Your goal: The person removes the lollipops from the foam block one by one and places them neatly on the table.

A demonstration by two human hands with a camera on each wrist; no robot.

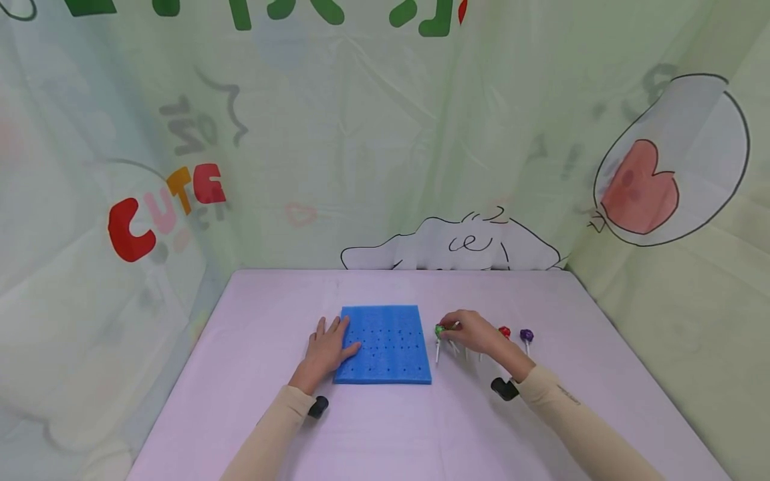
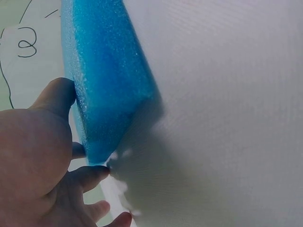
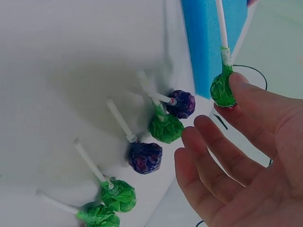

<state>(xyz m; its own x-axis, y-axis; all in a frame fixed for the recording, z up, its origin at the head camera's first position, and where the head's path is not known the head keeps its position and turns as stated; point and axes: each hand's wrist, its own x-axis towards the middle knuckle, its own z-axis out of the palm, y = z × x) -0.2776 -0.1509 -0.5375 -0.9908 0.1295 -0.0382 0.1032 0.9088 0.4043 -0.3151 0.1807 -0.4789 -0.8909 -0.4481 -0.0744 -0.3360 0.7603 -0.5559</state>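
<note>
A blue foam board (image 1: 385,347) with rows of small holes lies flat on the table. My left hand (image 1: 325,350) rests at its left edge, fingers spread and thumb over the surface; the left wrist view shows the thumb (image 2: 57,94) against the foam. Just right of the board, my right hand (image 1: 472,331) pinches a green-wrapped lollipop (image 3: 221,90) by its candy head between thumb and forefinger, stick pointing down toward the table. Below that hand lie more lollipops, among them a purple one (image 3: 145,157) and a green one (image 3: 118,195), partly hidden by the hand in the head view.
At the right end of the lollipop row lie a red lollipop (image 1: 504,331) and a purple lollipop (image 1: 527,335). The table (image 1: 385,434) has a pale lilac cover. Printed curtains (image 1: 385,147) hang behind it and at both sides.
</note>
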